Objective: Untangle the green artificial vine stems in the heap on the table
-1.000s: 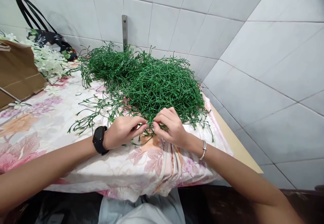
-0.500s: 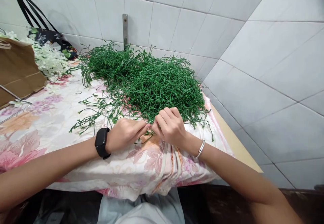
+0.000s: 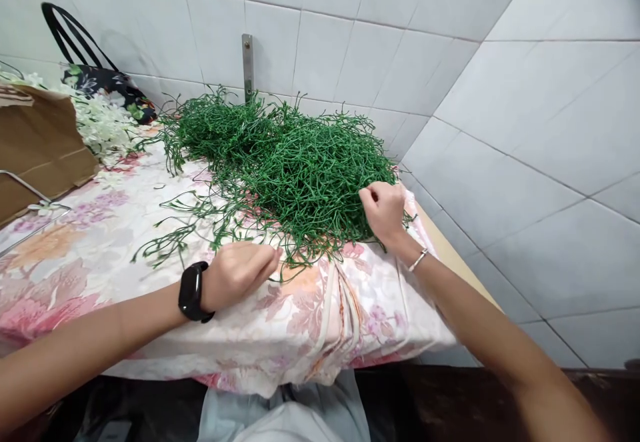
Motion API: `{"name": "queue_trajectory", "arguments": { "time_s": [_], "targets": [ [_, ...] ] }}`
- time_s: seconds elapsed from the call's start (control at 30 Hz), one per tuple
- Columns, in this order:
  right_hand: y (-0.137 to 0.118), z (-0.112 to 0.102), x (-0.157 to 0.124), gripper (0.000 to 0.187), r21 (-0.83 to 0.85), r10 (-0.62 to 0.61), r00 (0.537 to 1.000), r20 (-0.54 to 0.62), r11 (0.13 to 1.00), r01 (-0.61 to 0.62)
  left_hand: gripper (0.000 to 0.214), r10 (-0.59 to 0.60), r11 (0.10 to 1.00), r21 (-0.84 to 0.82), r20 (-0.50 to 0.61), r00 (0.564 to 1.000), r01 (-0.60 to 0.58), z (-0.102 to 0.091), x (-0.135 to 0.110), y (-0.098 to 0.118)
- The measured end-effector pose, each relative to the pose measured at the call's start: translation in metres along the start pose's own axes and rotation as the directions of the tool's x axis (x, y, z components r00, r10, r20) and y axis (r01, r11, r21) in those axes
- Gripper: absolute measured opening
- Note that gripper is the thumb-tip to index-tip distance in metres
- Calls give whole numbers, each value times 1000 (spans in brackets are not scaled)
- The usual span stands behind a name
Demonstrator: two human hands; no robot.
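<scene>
A large tangled heap of green artificial flower stems (image 3: 320, 169) lies on a floral tablecloth (image 3: 125, 222). My left hand (image 3: 239, 273), with a black band on its wrist, is closed in a pinch at the front of the heap, near some loose stems (image 3: 173, 235). Whatever its fingertips hold is too small to make out. My right hand (image 3: 385, 210), a silver bangle at the wrist, is curled closed beside the heap's right side. Anything inside its fingers is hidden.
White artificial blossoms (image 3: 105, 125) and a brown cardboard box (image 3: 40, 149) stand at the left, with a metal wire (image 3: 30, 192) in front. A dark floral bag (image 3: 107, 89) leans at the tiled wall (image 3: 340, 42). Another tiled wall (image 3: 560, 162) rises at the right.
My hands were together at the front of the heap and have come apart. The right hand has moved right and away from me; the left has shifted slightly left.
</scene>
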State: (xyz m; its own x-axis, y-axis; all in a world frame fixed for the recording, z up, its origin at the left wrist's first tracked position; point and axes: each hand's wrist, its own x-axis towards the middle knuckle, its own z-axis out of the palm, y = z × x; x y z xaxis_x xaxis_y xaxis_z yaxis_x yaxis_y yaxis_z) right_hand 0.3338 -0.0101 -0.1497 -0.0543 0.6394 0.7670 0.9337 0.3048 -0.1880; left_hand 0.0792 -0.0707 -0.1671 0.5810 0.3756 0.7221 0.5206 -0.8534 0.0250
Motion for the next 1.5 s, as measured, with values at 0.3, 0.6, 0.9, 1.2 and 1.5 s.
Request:
{"name": "queue_trajectory", "arguments": {
  "time_s": [0.3,0.6,0.9,1.2,1.5],
  "targets": [
    [-19,-13,0,22,172,-134,991,-2,976,132,23,-163,979,-109,96,982,173,3,4,-14],
    [-15,-17,2,6,275,1,997,-80,961,21,21,-134,980,-132,121,984,150,1,6,-15],
    [-19,-19,-5,21,406,-182,937,-297,864,297,8,-207,955,-179,172,963,237,-3,8,-15],
    [-63,-32,-20,33,266,-721,678,143,688,675,11,-87,913,-374,212,973,163,-4,8,-11],
    [-51,-40,-13,15,41,-644,762,-73,761,647,42,-183,943,-265,96,978,202,-1,8,-13]
  ]
}}
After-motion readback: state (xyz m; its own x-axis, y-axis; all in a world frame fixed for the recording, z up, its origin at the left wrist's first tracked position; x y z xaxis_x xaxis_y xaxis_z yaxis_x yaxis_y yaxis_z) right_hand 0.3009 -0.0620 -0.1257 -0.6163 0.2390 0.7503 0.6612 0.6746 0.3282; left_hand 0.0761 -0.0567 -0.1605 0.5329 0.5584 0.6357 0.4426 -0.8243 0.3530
